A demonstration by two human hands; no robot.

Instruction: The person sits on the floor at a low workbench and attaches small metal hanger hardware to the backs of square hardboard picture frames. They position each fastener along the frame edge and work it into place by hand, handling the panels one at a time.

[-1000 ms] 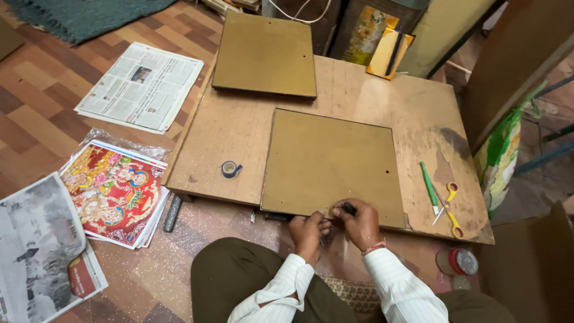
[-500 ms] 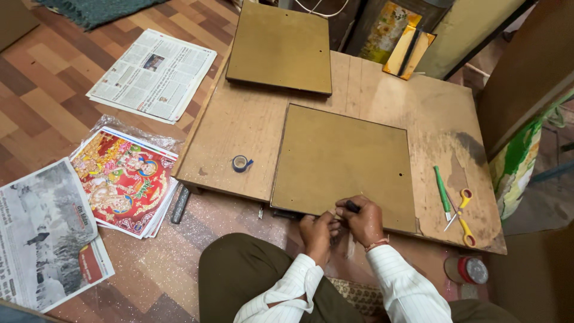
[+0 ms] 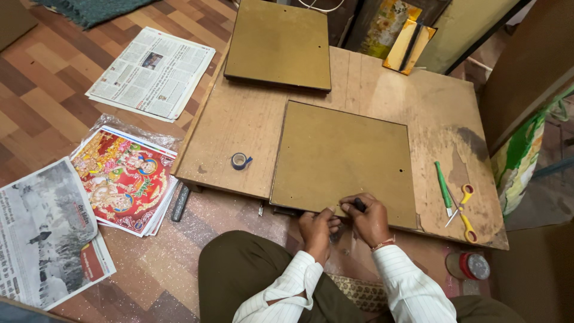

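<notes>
At lower centre, your right hand (image 3: 372, 220) grips a dark tool (image 3: 359, 204) and your left hand (image 3: 317, 227) pinches the near edge of the brown board (image 3: 344, 158) lying flat on the wooden counter (image 3: 239, 119).

On the worktop (image 3: 239, 128) one board (image 3: 344, 158) lies at the near edge, a second board (image 3: 278, 42) behind it — tape roll (image 3: 240, 160) to its left, scissors (image 3: 463, 206) to its right; newspapers (image 3: 152, 72) lie on the floor, left.
</notes>
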